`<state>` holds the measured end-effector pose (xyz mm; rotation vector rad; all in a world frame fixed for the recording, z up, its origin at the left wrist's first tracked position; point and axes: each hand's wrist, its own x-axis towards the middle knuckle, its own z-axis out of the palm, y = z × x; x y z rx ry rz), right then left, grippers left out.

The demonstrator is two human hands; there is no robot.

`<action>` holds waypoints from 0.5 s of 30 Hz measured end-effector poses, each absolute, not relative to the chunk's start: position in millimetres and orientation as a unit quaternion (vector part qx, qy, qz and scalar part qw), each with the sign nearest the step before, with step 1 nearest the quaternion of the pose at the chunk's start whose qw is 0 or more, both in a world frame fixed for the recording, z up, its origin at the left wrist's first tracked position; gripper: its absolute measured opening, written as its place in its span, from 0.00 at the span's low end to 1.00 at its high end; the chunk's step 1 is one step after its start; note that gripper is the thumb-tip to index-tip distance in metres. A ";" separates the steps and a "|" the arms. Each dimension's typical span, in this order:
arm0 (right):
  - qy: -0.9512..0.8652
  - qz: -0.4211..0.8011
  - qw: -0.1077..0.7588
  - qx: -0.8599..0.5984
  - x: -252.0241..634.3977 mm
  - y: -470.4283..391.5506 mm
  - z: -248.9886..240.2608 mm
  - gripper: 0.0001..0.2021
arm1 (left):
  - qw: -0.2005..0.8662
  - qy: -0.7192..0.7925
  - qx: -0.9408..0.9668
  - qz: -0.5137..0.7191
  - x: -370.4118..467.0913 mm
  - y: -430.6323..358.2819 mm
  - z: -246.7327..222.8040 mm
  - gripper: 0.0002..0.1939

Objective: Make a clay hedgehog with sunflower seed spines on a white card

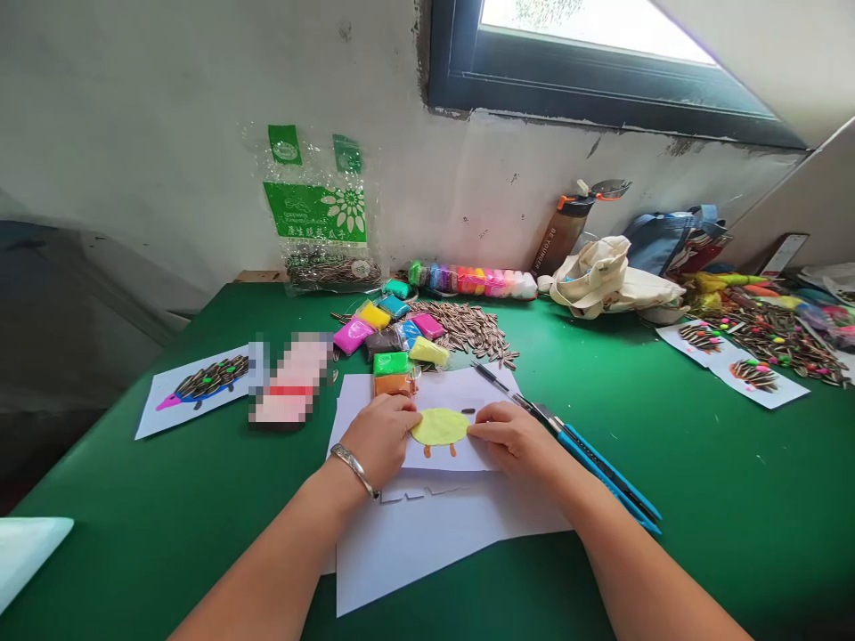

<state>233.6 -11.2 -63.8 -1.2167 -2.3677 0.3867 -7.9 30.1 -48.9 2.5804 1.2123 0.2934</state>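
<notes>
On the green worktop (220, 481), one flat yellow oval (441, 427) lies on a white sheet (460, 460), between the person's two hands. The left hand (378, 436) has its fingers bent and touches the oval's left edge; the right hand (511, 432), partly curled, touches its right edge. Whether either pinches or only presses, one cannot tell. As for progress, the oval looks shaped and laid down, with two orange feet (441, 451) along its near edge, but its visible surface is plain; a single small dark piece (468, 410) lies just beyond it. Three seed-covered pictures, one at left (212, 378) and two at far right (735, 361), look much further along. Ten clay packets (391, 363) appear to lie on the far side, beside one seed pile (468, 329) too dense to count.
</notes>
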 end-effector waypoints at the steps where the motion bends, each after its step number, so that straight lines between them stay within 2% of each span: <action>1: -0.855 0.144 0.230 -0.442 233.8 -11.6 -64.0 0.17 | 0.138 0.419 0.892 0.101 -7.8 29.9 -48.7 0.17; 6: -0.809 0.149 0.264 -0.504 230.5 -15.5 -63.6 0.17 | 0.141 0.416 0.893 0.101 -7.7 29.0 -47.1 0.17; 11: -0.836 0.096 0.213 -0.496 220.8 -16.9 -63.1 0.15 | 0.141 0.411 0.895 0.103 -7.9 28.7 -47.2 0.16; 15: -0.836 0.076 0.205 -0.503 217.8 -17.2 -63.9 0.15 | 0.144 0.411 0.894 0.105 -8.5 28.4 -47.7 0.16</action>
